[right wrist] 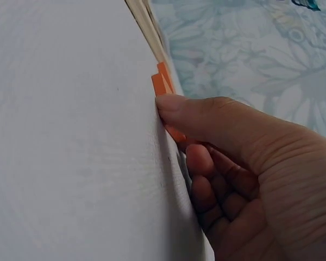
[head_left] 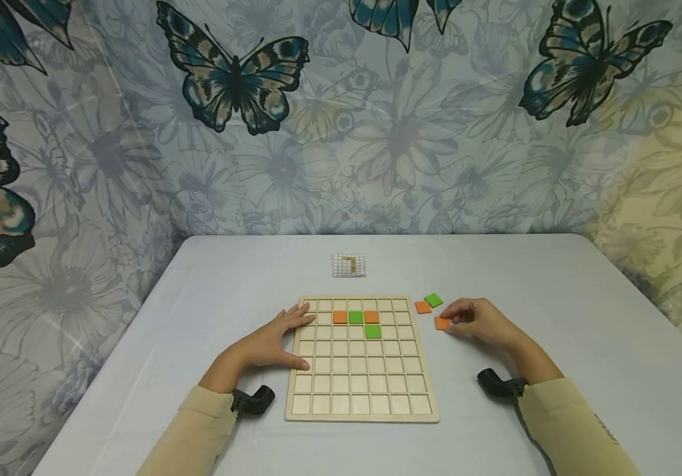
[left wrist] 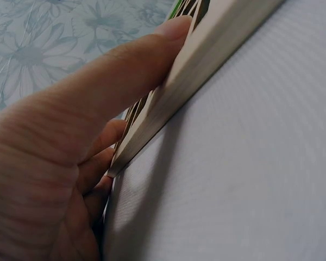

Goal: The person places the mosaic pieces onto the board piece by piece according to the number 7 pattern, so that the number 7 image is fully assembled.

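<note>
A wooden grid board [head_left: 362, 418] lies on the table, with two orange tiles and a green tile in one row and another green tile [head_left: 373, 332] in the row below. My left hand [head_left: 263, 342] rests along the board's left edge, thumb and fingers spread. In the left wrist view the thumb [left wrist: 125, 65] lies over the board's rim [left wrist: 174, 87]. To the right of the board, my right hand [head_left: 483, 322] pinches an orange tile [head_left: 441, 323] by its edge, low over the table. The right wrist view shows the thumb on this orange tile [right wrist: 162, 86].
Beside the board's upper right corner lie a loose orange tile [head_left: 423, 307] and a loose green tile [head_left: 433, 300]. Behind the board, a small card [head_left: 348, 265] shows a grid with coloured squares. The white table [head_left: 245, 264] ends at a patterned wall [head_left: 341, 178].
</note>
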Motion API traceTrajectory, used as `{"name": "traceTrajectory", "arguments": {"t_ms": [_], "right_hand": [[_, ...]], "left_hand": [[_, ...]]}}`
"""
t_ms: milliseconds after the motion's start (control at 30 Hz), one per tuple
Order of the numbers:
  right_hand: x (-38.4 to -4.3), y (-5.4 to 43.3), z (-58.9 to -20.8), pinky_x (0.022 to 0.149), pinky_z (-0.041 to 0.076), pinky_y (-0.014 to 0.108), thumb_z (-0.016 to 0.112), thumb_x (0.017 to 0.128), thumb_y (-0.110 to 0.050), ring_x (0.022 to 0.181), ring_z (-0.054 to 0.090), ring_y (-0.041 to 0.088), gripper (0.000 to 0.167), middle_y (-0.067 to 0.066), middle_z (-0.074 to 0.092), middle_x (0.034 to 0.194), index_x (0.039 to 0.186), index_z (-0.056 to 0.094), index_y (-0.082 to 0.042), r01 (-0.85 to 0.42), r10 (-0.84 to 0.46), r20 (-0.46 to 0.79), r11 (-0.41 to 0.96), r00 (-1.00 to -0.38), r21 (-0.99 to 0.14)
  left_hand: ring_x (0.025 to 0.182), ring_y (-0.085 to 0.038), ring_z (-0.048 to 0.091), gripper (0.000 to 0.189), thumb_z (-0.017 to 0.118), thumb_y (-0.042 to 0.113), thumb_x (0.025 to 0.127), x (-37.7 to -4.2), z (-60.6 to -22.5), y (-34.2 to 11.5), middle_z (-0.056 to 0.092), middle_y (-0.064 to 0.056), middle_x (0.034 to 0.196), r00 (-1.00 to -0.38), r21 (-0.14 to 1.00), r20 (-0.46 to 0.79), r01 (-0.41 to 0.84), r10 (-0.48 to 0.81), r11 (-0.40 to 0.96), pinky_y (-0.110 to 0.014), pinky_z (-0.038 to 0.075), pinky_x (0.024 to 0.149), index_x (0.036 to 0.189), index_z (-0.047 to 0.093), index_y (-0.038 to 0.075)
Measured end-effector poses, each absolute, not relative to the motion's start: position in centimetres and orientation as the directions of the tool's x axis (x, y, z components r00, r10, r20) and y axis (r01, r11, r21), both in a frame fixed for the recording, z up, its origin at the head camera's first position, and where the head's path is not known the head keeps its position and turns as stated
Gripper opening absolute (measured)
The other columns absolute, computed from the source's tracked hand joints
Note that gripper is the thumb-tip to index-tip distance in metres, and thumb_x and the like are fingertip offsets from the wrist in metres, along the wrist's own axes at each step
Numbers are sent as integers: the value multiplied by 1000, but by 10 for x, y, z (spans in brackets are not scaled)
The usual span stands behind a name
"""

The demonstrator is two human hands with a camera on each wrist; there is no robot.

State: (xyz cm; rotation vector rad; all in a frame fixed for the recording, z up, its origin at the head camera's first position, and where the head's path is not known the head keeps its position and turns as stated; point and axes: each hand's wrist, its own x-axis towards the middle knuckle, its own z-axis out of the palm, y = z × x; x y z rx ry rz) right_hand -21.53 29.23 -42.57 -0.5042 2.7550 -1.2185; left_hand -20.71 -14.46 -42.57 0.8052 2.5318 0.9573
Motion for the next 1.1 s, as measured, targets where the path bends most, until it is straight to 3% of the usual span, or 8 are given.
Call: {"name": "traceTrajectory", "arguments": {"t_ms": [267, 1100], "right_hand": [[-213, 288, -422, 58, 44, 18, 74, 76, -6, 68, 48, 3, 25, 8, 61, 82, 99, 68, 4, -214, -297, 20, 640, -955, -738], [-207, 250, -403, 68, 47, 19, 74, 76, -8, 80, 53, 12, 23, 8, 64, 93, 97, 68, -1, -307, -385, 50, 645, -922, -699]], "left_hand": [[145, -35, 0, 93, 80, 45, 68, -208, -427, -145, 11, -3, 158, -792, 677, -91, 395, 603, 621, -56, 6, 117, 145, 35, 19], [145, -34, 1, 93, 80, 45, 68, -208, -427, -143, 12, -3, 158, -795, 667, -93, 396, 599, 631, -55, 6, 117, 145, 35, 18]]}}
